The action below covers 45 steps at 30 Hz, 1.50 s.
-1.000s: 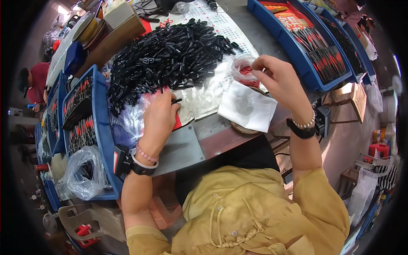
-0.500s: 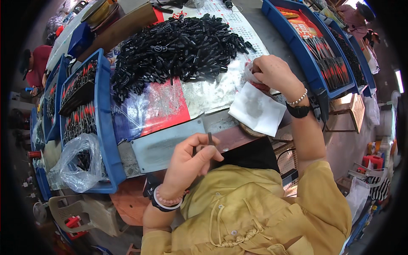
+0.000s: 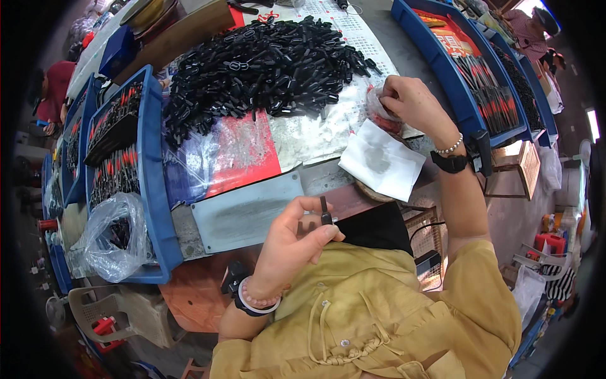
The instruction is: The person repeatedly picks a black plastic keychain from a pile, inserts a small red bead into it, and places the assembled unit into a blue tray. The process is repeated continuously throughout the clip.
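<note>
My left hand (image 3: 293, 235) is closed in a pinch on a small black part (image 3: 326, 215), held upright above the table's near edge. It has a narrow stem and a wider lower end, and other small dark pieces show between the fingers. My right hand (image 3: 413, 107) reaches to a small clear plastic bag (image 3: 377, 106) with something reddish about it. Its fingers are curled at the bag's mouth, and what they pinch is hidden. Below that lies a folded white cloth or paper (image 3: 391, 170) with a grey smudge. A large heap of black parts (image 3: 252, 72) covers the table's middle.
A grey-blue plate (image 3: 246, 211) lies along the near table edge. Blue trays of black and red pieces stand left (image 3: 148, 158) and right (image 3: 429, 47). A clear plastic bag (image 3: 117, 237) lies in the left tray. Other people sit beyond.
My left hand has shifted slightly right and turned, so the black part shows more fully. At the small bag, my right hand has moved a little right and up, uncovering more of it.
</note>
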Motion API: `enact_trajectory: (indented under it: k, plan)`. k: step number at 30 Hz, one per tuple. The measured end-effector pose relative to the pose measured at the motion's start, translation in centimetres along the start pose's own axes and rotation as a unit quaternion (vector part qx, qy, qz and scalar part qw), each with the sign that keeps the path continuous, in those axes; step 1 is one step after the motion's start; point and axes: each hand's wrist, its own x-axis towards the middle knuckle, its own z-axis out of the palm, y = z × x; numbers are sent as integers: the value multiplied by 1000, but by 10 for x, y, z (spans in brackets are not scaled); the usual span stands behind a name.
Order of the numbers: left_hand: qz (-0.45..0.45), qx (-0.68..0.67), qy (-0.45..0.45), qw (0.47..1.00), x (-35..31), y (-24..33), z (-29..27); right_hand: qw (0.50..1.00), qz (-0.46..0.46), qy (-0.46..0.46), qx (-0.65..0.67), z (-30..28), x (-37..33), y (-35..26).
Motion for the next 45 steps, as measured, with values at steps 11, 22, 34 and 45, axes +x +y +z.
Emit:
enact_trajectory:
  k: [11,22,34,45]
  plan:
    - [4,-38,-9,999,2,-6,5,994,-13,30,105,-14,-16,-8]
    - [10,-5,28,1000,-2,-14,19,985,18,97,145,-7,-19,1]
    - [74,-71,18,995,3,-21,32,931,59,136,334,-3,-27,1]
    - [75,-101,-66,990,6,-17,32,759,155,-32,632,-4,-74,-59]
